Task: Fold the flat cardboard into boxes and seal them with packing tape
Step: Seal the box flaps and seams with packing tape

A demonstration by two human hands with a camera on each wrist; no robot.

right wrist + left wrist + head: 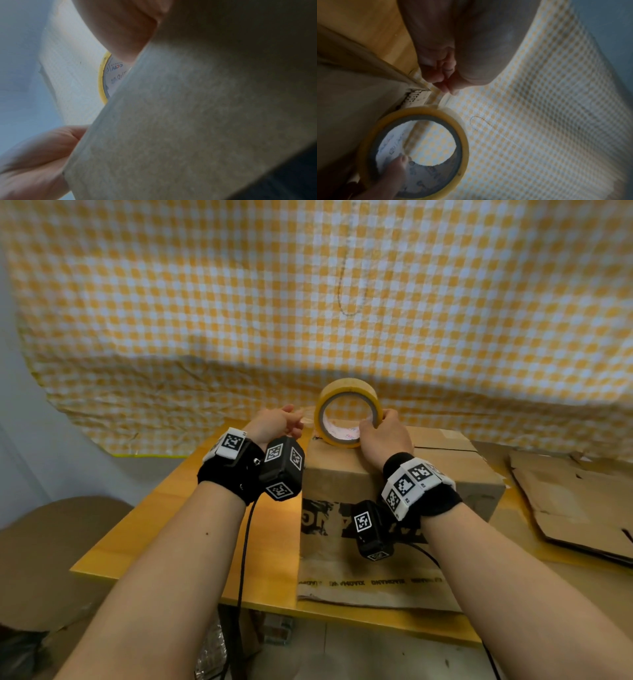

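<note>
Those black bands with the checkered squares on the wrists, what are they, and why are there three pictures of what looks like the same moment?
No machine here: a person is working with bare hands. The black bands carry small cameras and printed marker squares. One picture comes from a camera on the head, looking down; the other two come from the wrist cameras, looking along each hand.

On the wooden table stands a folded cardboard box, with flat cardboard lying to its right. A checked cloth hangs behind.

The right hand holds a yellow tape roll upright on the box top, thumb inside the ring. The left hand pinches the loose tape end pulled sideways from the roll; in the left wrist view its fingers pinch the strip by the box corner. The right wrist view is mostly filled by cardboard.
</note>
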